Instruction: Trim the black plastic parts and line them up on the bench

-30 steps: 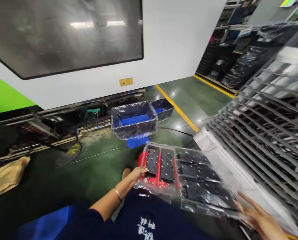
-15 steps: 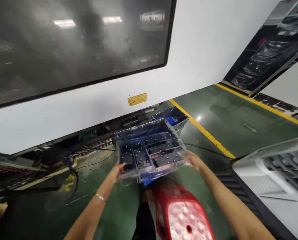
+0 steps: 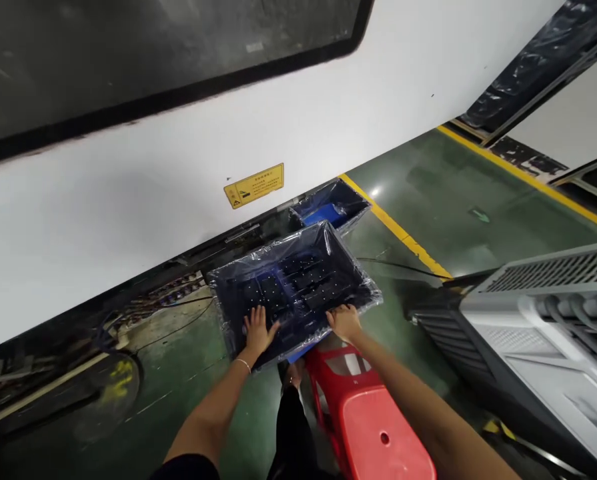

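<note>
A dark blue bin lined with clear plastic film (image 3: 343, 267) stands on the floor beside the white machine. Inside lie dark rectangular pieces with small bright dots (image 3: 311, 277). My left hand (image 3: 259, 331) is over the near left part of the bin, fingers spread, with nothing visible held in it. At the near right edge, my right hand (image 3: 344, 321) has its fingers bent over the film and rim. What lies under its fingertips is hidden.
A red stool (image 3: 383, 433) stands close on the near side. Behind the bin is a second lined bin (image 3: 353, 198) with something blue inside. A grey machine (image 3: 538, 340) is at the right, cables and a hose (image 3: 143, 313) at the left.
My hands have moved inward from the bin's two sides, the left over its inside and the right onto the near edge. The contents sit lower within the bin walls. The view has shifted.
</note>
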`<state>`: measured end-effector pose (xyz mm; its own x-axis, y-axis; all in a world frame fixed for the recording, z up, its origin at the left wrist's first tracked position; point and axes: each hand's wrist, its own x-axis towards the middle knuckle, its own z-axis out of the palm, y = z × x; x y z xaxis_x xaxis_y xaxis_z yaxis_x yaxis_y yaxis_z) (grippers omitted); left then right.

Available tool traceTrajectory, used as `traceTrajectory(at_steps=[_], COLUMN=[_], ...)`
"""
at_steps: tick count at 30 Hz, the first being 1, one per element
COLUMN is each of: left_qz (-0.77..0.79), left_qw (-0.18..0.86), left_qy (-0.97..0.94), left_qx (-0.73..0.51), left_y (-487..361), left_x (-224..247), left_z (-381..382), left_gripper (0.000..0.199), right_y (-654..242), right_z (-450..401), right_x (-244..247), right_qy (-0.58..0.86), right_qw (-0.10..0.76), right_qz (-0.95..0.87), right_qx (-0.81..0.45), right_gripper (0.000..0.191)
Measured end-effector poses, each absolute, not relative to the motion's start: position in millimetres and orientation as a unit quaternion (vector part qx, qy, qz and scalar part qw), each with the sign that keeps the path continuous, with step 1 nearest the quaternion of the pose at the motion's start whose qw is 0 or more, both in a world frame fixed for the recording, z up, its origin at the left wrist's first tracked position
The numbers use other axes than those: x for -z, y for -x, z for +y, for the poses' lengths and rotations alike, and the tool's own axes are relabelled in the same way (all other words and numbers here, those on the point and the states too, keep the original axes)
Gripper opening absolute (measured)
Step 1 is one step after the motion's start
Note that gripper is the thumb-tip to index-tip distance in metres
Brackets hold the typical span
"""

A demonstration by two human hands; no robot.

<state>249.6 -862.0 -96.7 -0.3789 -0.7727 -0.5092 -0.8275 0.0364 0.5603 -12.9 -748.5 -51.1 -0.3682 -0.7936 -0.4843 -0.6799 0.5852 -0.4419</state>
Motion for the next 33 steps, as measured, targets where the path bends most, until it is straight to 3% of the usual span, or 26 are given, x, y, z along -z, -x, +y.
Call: traceTrajectory(at_steps=[5,8,16,20,27,29,33], left_qz=[0.826,0.837,0.816,0.812,0.867,0.884,0.896], left_qw=[0.161,0.207,0.269,0.272,0.225,0.228,0.249], left_qy=[0.39,0.381,0.406,0.386,0.323,0.324,0.341], left_qx=[-0.373,-0.333,-0.311,-0.342,-0.305,-0.25,-0.135], left_y=[-220,-197,-145,-126,-125,-130,-124], left_x=[132,160,202,179,91,71,41], left_z=[-862,-862,-866,-871,-814,-799,-780], left_gripper=[0.069,0.061,0.04,0.036,0.04,0.046,0.029], right_y=[8,14,16,19,4,-4,-23], right_z=[-738,-738,-718,-707,-689,-654,-528], right_x=[57,60,82,85,51,36,19], right_qy=[0.514,0.537,0.548,0.547,0.5,0.484,0.415], right_qw=[0.283,0.258,0.233,0.23,0.213,0.226,0.259], right_qz=[0.81,0.803,0.803,0.802,0.82,0.821,0.844], right_qx=[-0.004,-0.014,0.027,0.068,0.18,0.203,0.222], right_gripper=[0.031,0.044,0.046,0.042,0.037,0.036,0.023])
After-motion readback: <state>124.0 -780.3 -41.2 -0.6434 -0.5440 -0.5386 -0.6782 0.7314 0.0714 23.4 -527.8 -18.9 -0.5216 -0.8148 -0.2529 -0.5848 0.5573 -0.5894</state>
